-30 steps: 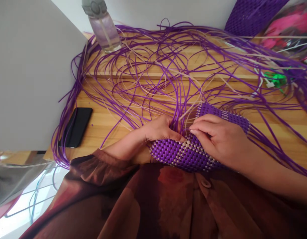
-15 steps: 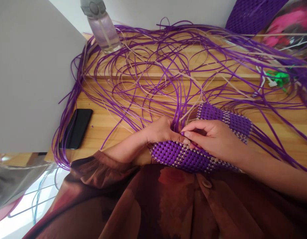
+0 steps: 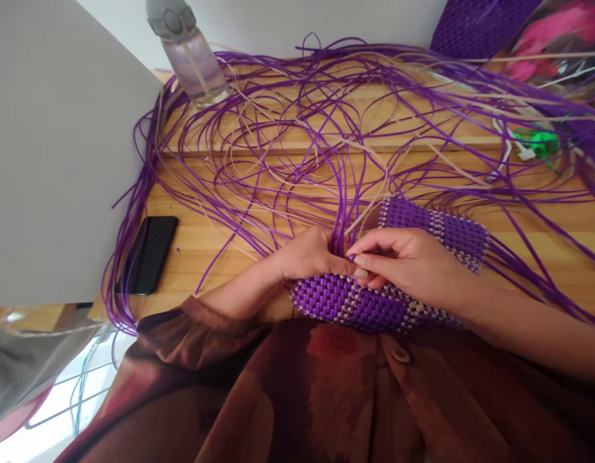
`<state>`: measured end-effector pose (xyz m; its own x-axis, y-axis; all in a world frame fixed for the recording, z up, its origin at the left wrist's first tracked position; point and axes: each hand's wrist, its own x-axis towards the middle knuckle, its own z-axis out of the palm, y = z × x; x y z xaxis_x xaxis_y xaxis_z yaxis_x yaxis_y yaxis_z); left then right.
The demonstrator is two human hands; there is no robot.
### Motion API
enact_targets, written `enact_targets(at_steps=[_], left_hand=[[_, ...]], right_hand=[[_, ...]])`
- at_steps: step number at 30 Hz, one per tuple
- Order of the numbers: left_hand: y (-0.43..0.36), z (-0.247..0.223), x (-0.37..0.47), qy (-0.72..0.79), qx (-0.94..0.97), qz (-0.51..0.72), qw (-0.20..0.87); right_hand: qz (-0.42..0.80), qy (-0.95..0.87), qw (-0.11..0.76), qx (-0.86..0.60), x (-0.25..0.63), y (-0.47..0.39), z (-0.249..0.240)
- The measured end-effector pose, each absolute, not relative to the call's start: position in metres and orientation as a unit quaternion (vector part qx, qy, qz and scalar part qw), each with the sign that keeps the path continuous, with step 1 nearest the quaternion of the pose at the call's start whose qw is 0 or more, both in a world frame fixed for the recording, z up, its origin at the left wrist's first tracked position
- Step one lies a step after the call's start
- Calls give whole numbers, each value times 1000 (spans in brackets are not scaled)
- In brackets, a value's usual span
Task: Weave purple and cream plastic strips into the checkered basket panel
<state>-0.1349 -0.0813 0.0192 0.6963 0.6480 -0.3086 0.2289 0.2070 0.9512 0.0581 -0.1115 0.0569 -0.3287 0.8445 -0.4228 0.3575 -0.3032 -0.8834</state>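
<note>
Currently: my left hand (image 3: 309, 256) and right hand (image 3: 403, 263) pinch a purple strand (image 3: 342, 226) at the woven basket (image 3: 355, 302) rim; next, probably threading it under.

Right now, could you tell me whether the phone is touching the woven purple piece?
Apart: the head view shows bare wood between the phone and the woven piece.

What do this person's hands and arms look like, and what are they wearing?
Both hands are bare: the left hand and the right hand wear no gloves, rings or watch that can be seen. The forearms are bare too. The left arm comes out of a loose brown sleeve with a gathered cuff, part of a brown patterned top with a round button.
</note>
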Motion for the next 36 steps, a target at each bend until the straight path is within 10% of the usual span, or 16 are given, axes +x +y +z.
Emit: enact_targets(at_steps=[36], left_hand=[[-85, 16, -129, 430, 644, 166, 610]], right_hand=[[537, -621, 155, -550, 61, -86, 42]])
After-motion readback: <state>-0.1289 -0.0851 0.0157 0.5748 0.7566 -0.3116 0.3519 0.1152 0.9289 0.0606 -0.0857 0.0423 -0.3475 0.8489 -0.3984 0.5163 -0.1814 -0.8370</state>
